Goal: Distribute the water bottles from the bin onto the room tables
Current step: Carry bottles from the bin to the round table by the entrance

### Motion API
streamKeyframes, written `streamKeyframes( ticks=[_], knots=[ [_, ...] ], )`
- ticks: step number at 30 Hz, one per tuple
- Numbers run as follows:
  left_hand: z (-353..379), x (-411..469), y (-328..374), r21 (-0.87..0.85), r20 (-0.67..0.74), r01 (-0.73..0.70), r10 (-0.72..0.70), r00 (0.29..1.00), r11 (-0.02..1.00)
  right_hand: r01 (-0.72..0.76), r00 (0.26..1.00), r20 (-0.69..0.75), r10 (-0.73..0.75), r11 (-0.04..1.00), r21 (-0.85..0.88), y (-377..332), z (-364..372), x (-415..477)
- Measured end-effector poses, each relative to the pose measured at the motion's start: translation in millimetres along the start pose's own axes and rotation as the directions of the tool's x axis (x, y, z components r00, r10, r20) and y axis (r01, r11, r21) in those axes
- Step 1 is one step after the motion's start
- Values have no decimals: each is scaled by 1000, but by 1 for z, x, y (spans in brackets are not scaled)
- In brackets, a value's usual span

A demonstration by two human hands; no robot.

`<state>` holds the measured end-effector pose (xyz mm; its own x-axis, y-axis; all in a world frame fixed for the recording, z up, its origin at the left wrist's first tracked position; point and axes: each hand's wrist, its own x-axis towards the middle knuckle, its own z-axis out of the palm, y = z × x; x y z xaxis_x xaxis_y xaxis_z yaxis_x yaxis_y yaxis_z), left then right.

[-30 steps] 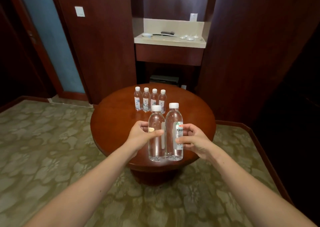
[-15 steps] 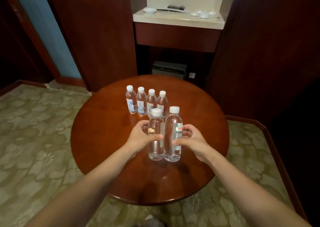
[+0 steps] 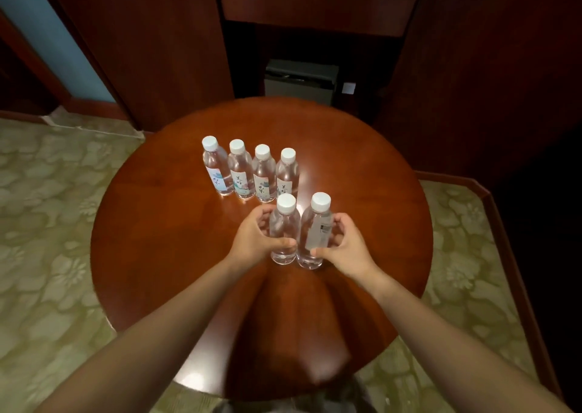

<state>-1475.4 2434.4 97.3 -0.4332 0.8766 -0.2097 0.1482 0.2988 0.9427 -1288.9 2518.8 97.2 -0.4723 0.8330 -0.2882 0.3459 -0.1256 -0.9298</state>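
Two clear water bottles with white caps stand side by side near the middle of the round wooden table (image 3: 163, 255). My left hand (image 3: 253, 239) grips the left bottle (image 3: 285, 223), thumb across its front. My right hand (image 3: 345, 245) grips the right bottle (image 3: 316, 227), which bears a white label. Both bottles are upright, and their bases seem to touch the tabletop. Just behind them a row of several smaller labelled bottles (image 3: 250, 173) stands on the table. No bin is in view.
Dark wood panelling and a cabinet recess with a small black fridge (image 3: 300, 80) rise behind the table. Patterned green carpet (image 3: 47, 255) surrounds it, with a raised wooden border (image 3: 504, 239) at the right. A blue door (image 3: 41, 34) is at the far left.
I have moved closer and now look down more steeply on the table. Both hands carried the two bottles from the table's near edge to just in front of the row.
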Motion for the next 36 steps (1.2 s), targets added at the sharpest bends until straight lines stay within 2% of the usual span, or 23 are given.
streamKeyframes(
  ticks=[11,21,25,30,33,36],
  knots=[
    [19,17,-19,65,-57,24,-20,998,998,3,999,49,2,994,-109,29,-10,32],
    [28,11,-23,163,32,-13,8,999,986,55,997,59,-44,976,-210,58,-9,17],
    [26,7,-19,161,52,1,-9,999,987,101,993,85,-79,951,-294,45,-12,12],
    [19,3,3,188,56,-75,66,996,979,201,975,154,-159,930,-309,13,-33,6],
    [16,2,20,273,-50,-111,129,990,956,320,943,224,-246,852,-414,-18,-40,9],
    [13,6,33,337,-98,-103,143,985,936,369,924,331,-192,677,-637,-42,-38,11]
  ],
)
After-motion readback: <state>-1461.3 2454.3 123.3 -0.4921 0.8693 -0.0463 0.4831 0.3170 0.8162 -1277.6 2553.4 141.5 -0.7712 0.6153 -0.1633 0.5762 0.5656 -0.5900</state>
